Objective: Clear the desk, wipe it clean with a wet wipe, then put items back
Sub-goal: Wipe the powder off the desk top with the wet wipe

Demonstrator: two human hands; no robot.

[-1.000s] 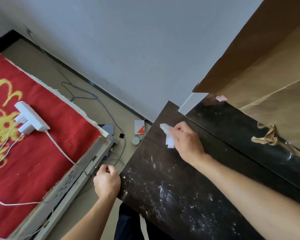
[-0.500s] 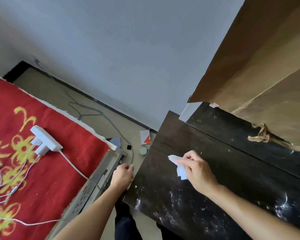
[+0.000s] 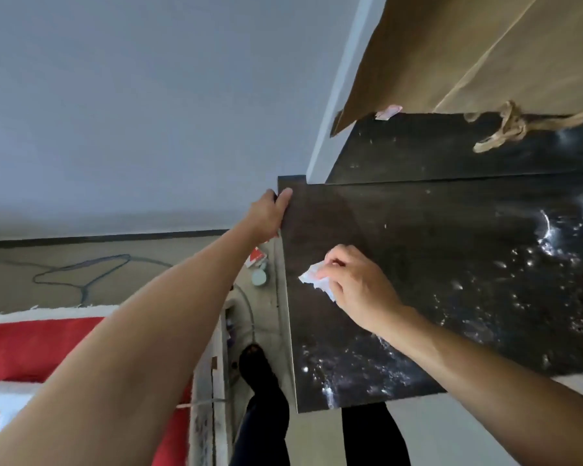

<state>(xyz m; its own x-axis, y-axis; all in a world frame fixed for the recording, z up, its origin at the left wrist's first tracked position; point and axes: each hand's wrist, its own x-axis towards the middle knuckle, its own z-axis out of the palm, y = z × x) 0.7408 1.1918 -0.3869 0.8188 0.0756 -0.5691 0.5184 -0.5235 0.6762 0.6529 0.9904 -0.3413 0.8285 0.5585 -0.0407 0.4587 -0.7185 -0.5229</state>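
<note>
Head view | right hand (image 3: 359,287) pinches wipe (image 3: 312,280), half hidden | left hand (image 3: 266,216) grips desk (image 3: 435,250) edge

Grey wall (image 3: 132,95), tan floor (image 3: 7,274), red cloth (image 3: 31,344)

1. A room in a home, seemingly a bedroom.
2. Lower left: a red blanket (image 3: 31,344) on a bed.
3. Right: a dark wooden worktop (image 3: 435,230) against a plain grey wall (image 3: 132,95).
4. Left: a loose cable (image 3: 91,263) on the floor (image 3: 182,250).

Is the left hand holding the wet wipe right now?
No, the right hand holds the wet wipe on the desk; the left hand grips the desk's edge.
</note>
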